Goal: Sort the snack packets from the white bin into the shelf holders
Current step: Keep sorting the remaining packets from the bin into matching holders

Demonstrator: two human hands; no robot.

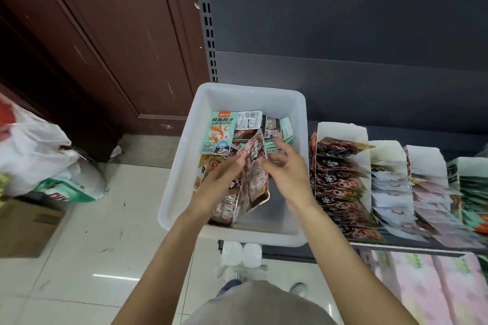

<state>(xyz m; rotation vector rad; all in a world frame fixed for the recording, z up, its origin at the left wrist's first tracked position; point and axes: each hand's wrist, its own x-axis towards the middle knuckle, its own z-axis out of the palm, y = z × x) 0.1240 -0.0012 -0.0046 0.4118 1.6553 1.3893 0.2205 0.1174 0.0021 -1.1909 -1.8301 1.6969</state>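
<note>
1. Gripping a fanned bunch of dark maroon snack packets (253, 177), the left hand (224, 179) has its fingers curled round their left side, above the middle of the white bin (184, 166).
2. The right hand (287, 174) is just beside the same bunch, fingers loosely bent and spread. Its fingertips (266, 166) sit at the right edge of the top packet, but motion blur keeps me from telling whether they pinch it or only touch it.
3. Under the hands the bin still holds loose packets: a mint-green packet (217, 132) with a blue cartoon figure lies face up at the far left, more mint ones (286, 130) are stacked at the far right, and brown and orange ones (211, 163) lie between. The near right part of the bin floor is bare.
4. The bin rests on the left end of a dark shelf (396, 244), its near corner overhanging.
5. Just beside the bin on the right stands a row of white cardboard holders. The first holder (340, 130) is filled with maroon packets, the next holder (386, 150) with white ones, then a pinkish row (427, 192) and a green row (472, 192).
6. Left of the bin, on the pale tiled floor (92, 245), lie plastic bags (39, 150) and a cardboard box (23, 227), beside a brown wooden door (105, 34).
</note>
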